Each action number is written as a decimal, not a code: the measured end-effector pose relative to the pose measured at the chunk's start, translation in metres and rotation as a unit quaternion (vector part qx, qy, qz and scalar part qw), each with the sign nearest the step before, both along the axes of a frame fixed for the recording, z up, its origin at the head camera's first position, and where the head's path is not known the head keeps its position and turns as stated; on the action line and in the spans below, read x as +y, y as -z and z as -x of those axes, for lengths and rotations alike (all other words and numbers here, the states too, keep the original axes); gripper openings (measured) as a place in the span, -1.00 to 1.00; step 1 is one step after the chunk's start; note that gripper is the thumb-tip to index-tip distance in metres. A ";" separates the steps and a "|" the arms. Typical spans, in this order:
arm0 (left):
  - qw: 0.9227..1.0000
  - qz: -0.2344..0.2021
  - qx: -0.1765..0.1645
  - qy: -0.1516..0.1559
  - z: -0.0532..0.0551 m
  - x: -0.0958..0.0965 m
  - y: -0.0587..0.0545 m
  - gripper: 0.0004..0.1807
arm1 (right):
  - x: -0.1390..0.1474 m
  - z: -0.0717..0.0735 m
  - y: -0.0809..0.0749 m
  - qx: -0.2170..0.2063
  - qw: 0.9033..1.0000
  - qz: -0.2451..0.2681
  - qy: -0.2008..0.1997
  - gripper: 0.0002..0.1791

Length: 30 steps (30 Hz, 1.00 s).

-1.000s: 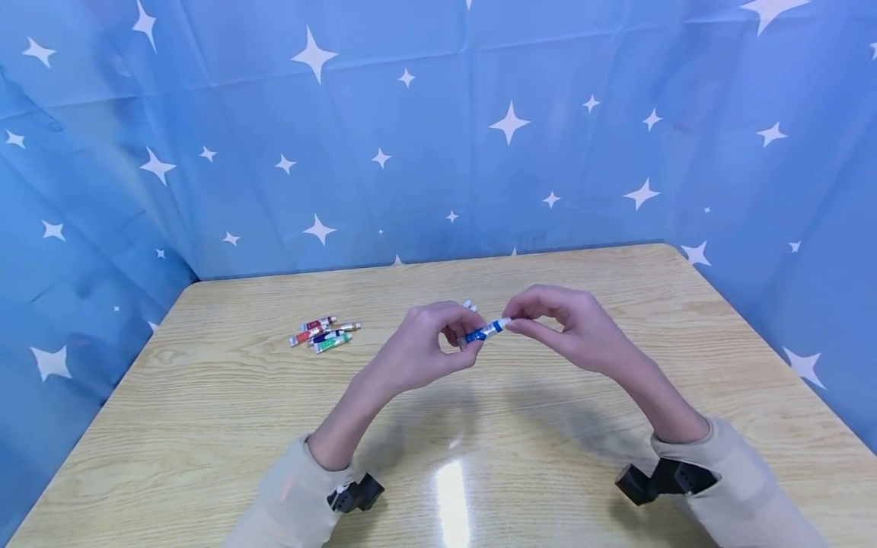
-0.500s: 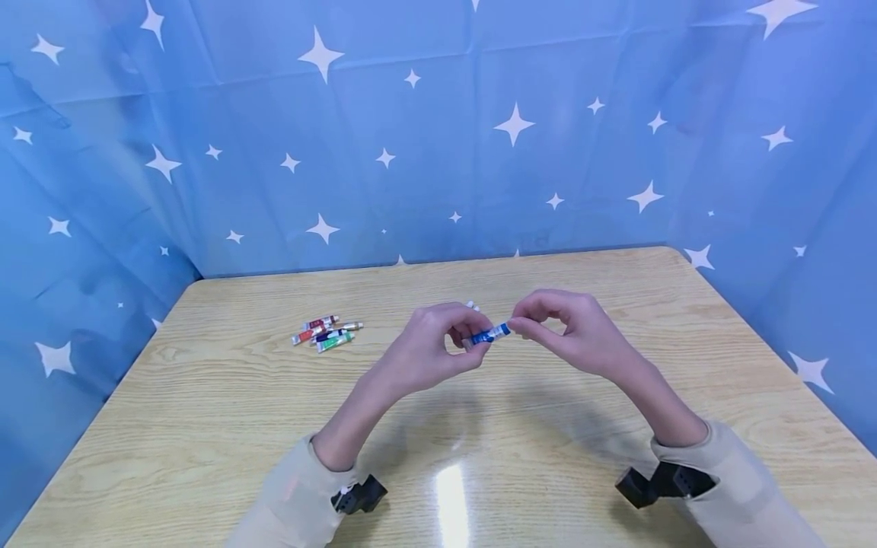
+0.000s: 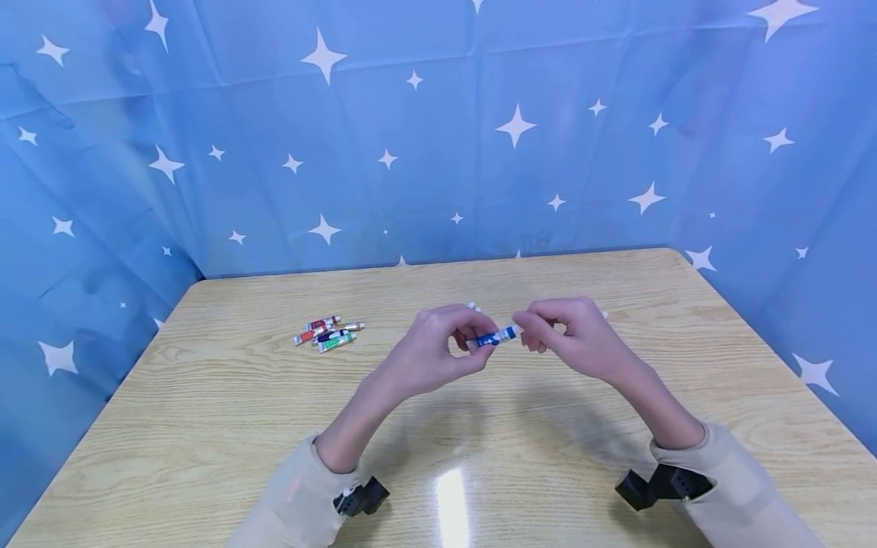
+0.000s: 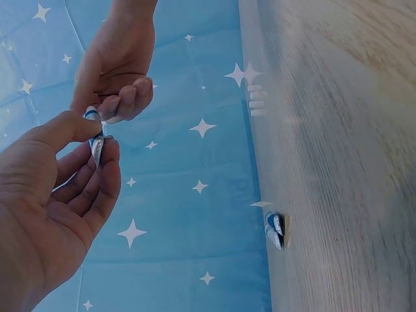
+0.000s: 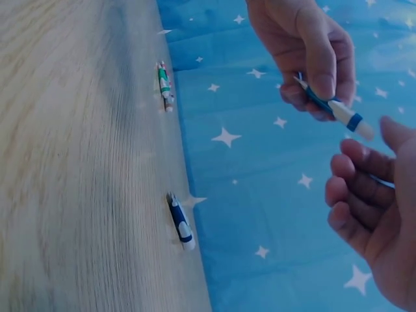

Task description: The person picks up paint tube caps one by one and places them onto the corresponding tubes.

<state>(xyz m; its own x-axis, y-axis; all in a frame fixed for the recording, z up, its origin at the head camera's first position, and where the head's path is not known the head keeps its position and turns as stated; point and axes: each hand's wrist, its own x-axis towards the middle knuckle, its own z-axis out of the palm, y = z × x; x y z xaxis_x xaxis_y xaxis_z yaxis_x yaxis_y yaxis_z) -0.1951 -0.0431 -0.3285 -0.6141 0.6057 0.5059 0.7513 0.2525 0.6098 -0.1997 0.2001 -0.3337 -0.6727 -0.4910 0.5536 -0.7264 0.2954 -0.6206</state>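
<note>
My left hand pinches a small blue paint tube between thumb and fingers, above the table. The tube's white cap points toward my right hand. In the right wrist view, a gap shows between the right thumb and the loosely bent fingers, with the cap end close by them. The left wrist view shows the tube upright-looking, partly covered by the left thumb.
At the left of the table lies a small pile of paint tubes, among them a green tube and an orange tube. Behind the left hand a white cap peeks out. A blue star-patterned cloth hangs behind the table.
The right thumb and fingers have shifted from pinching the cap to a looser pose around its end. The left hand still holds the tube, slightly further right in the head view.
</note>
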 end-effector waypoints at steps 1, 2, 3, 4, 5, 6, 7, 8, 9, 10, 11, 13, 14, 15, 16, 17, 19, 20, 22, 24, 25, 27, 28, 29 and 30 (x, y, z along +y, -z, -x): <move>1.000 0.000 -0.002 -0.001 0.000 0.000 0.000 -0.86 | 0.001 0.000 0.000 -0.005 1.000 -0.004 0.006 -0.67; 1.000 0.000 -0.004 -0.002 0.000 0.000 0.000 -0.86 | 0.002 0.000 -0.001 -0.010 1.000 -0.006 0.011 -0.68; 1.000 0.000 -0.007 -0.002 0.000 -0.001 0.000 -0.85 | 0.003 -0.001 -0.001 -0.014 1.000 -0.007 0.015 -0.70; 1.000 -0.001 -0.011 -0.003 0.001 -0.001 0.000 -0.85 | 0.004 -0.001 -0.002 -0.015 1.000 -0.008 0.020 -0.74; 1.000 -0.001 -0.016 -0.004 0.001 -0.001 0.000 -0.85 | 0.005 -0.001 -0.003 -0.012 1.000 -0.008 0.022 -0.78; 1.000 -0.001 -0.019 -0.005 0.002 -0.002 0.001 -0.85 | 0.006 -0.001 -0.004 -0.008 1.000 -0.008 0.021 -0.81; 1.000 -0.001 -0.021 -0.006 0.002 -0.002 0.001 -0.85 | 0.007 0.000 -0.005 -0.002 1.000 -0.006 0.017 -0.79; 1.000 -0.001 -0.023 -0.007 0.003 -0.002 0.001 -0.85 | 0.007 0.000 -0.006 0.004 1.000 -0.005 0.012 -0.73; 1.000 -0.001 -0.025 -0.007 0.003 -0.003 0.002 -0.85 | 0.008 0.000 -0.007 0.011 1.000 -0.005 0.006 -0.66; 1.000 -0.002 -0.025 -0.008 0.004 -0.003 0.002 -0.85 | 0.008 0.000 -0.008 0.019 1.000 -0.005 0.000 -0.61; 1.000 -0.002 -0.025 -0.007 0.004 -0.003 0.002 -0.85 | 0.008 0.001 -0.008 0.026 1.000 -0.005 -0.008 -0.57; 1.000 -0.003 -0.023 -0.007 0.005 -0.003 0.003 -0.85 | 0.008 0.001 -0.009 0.037 0.999 -0.003 -0.024 -0.57; 1.000 -0.004 -0.022 -0.006 0.005 -0.004 0.003 -0.85 | 0.007 0.002 -0.009 0.043 0.999 -0.004 -0.030 -0.57; 1.000 -0.005 -0.023 -0.005 0.005 -0.004 0.003 -0.85 | 0.007 0.002 -0.008 0.049 0.998 -0.004 -0.036 -0.58; 1.000 -0.006 -0.024 -0.005 0.005 -0.004 0.003 -0.85 | 0.006 0.002 -0.008 0.055 0.998 -0.005 -0.041 -0.59; 1.000 -0.007 -0.025 -0.004 0.005 -0.004 0.003 -0.85 | 0.006 0.003 -0.008 0.059 0.997 -0.006 -0.044 -0.60; 1.000 -0.007 -0.028 -0.004 0.004 -0.004 0.003 -0.85 | 0.005 0.003 -0.008 0.064 0.997 -0.010 -0.046 -0.61; 1.000 -0.007 -0.029 -0.004 0.004 -0.004 0.003 -0.85 | 0.005 0.003 -0.008 0.063 0.997 -0.013 -0.044 -0.59; 1.000 -0.004 -0.029 -0.004 0.004 -0.004 0.003 -0.85 | 0.004 0.002 -0.007 0.061 0.997 -0.017 -0.038 -0.61; 1.000 -0.002 -0.026 -0.004 0.004 -0.004 0.004 -0.85 | 0.004 0.002 -0.007 0.056 0.998 -0.020 -0.032 -0.62; 1.000 -0.003 -0.025 -0.003 0.004 -0.004 0.004 -0.85 | 0.004 0.001 -0.007 0.054 0.998 -0.021 -0.030 -0.63; 1.000 -0.004 -0.025 -0.002 0.004 -0.004 0.004 -0.85 | 0.004 0.001 -0.007 0.054 0.998 -0.023 -0.028 -0.66; 1.000 -0.005 -0.025 -0.001 0.004 -0.004 0.004 -0.85 | 0.004 0.001 -0.007 0.054 0.998 -0.024 -0.028 -0.67; 1.000 -0.006 -0.024 0.000 0.004 -0.003 0.003 -0.85 | 0.004 0.001 -0.006 0.054 0.998 -0.024 -0.029 -0.68; 1.000 -0.007 -0.024 0.002 0.003 -0.003 0.003 -0.85 | 0.004 0.002 -0.006 0.055 0.998 -0.024 -0.031 -0.70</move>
